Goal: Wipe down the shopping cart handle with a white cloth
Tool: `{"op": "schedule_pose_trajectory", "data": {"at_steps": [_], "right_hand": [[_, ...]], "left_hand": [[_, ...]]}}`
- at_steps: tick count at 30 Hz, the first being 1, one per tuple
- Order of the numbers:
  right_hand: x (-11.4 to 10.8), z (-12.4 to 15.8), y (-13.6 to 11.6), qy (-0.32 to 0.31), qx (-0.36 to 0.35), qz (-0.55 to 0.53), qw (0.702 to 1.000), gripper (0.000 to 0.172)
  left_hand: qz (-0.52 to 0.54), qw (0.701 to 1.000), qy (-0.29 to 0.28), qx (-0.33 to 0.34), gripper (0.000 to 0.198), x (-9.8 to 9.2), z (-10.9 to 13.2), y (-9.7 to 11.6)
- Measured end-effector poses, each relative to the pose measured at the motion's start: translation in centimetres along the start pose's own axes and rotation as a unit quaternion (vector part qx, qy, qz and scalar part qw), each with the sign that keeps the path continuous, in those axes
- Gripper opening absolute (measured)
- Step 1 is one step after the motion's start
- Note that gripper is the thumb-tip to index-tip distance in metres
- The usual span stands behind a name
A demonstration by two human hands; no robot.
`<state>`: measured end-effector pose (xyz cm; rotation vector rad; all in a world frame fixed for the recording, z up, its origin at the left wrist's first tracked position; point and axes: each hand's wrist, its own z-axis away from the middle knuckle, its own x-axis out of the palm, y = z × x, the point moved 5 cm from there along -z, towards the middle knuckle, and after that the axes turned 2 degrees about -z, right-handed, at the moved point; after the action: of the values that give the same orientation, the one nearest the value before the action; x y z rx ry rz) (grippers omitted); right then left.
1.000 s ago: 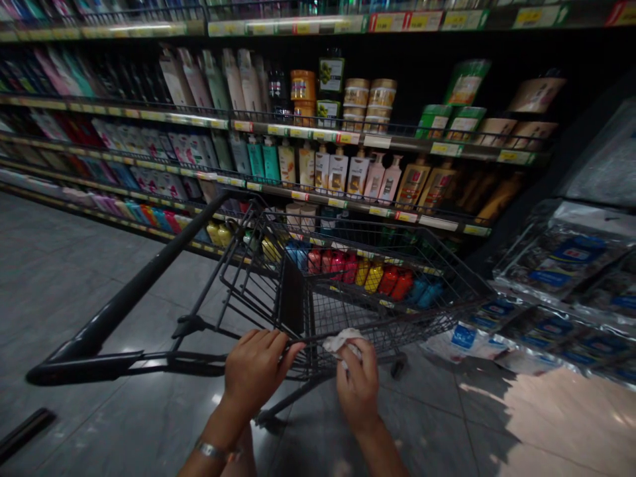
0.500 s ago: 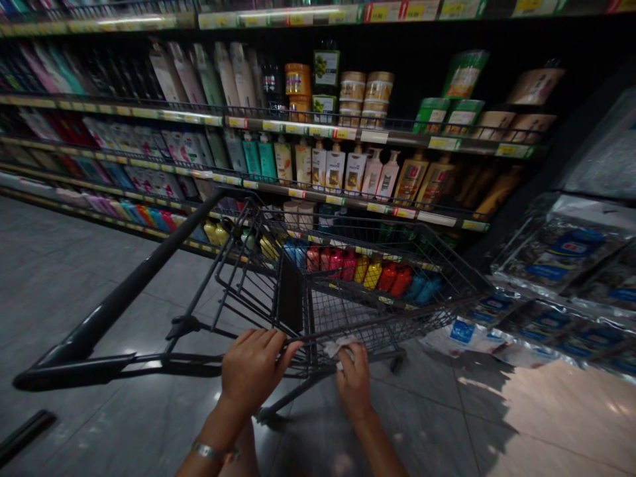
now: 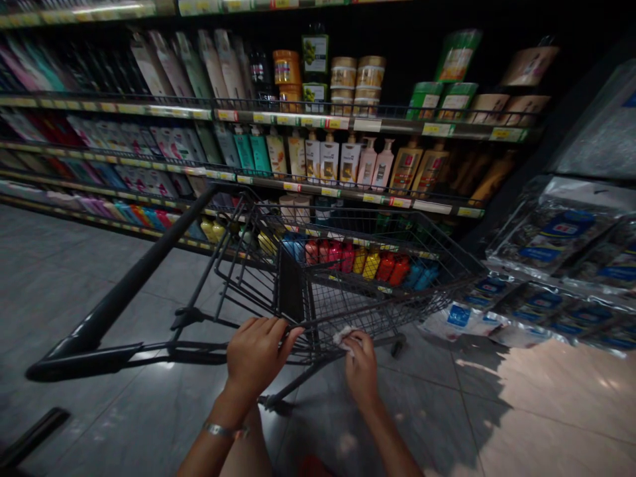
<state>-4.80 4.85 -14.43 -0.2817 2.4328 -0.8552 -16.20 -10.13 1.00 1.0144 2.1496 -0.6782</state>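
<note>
White cloth (image 3: 344, 336) bunched in right hand (image 3: 361, 368), fingers closed on it, pressed on near rim of wire cart (image 3: 377, 301). Left hand (image 3: 261, 351) clamped over same rim, just beside. Progress, judged: wipe at near edge only. Far rim and black handle (image 3: 124, 295) look undone. Bottle shelves (image 3: 348, 192) behind.

A dim shop aisle is shown. Glossy grey floor tiles (image 3: 74, 285) are laid throughout, and a brighter patch is lit at the lower right. Long shelves (image 3: 298, 121) edged with yellow price strips are stocked with bottles (image 3: 329, 159) and jars (image 3: 342, 73). Wrapped packs (image 3: 561, 238) are stacked on the right.
</note>
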Motion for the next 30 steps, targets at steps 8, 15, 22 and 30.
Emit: {"op": "schedule_pose_trajectory", "data": {"at_steps": [8, 15, 22, 30], "right_hand": [[-1.2, -3.0, -7.8, 0.046, -0.104, -0.025, 0.993, 0.042], [0.6, -3.0, -6.6, 0.037, -0.135, 0.022, 0.990, 0.049], [2.1, 0.3, -1.9, -0.010, -0.044, 0.021, 0.999, 0.049], [2.2, 4.5, 6.3, 0.010, 0.291, -0.219, 0.931, 0.027]], "left_hand": [[0.033, 0.999, -0.037, 0.022, 0.023, 0.3, 0.5, 0.0], [0.009, 0.999, -0.041, 0.033, 0.023, 0.3, 0.5, 0.1], [0.007, 0.999, -0.031, 0.029, 0.023, 0.4, 0.4, 0.3], [0.005, 0.999, -0.046, 0.024, 0.024, 0.3, 0.4, 0.3]]}}
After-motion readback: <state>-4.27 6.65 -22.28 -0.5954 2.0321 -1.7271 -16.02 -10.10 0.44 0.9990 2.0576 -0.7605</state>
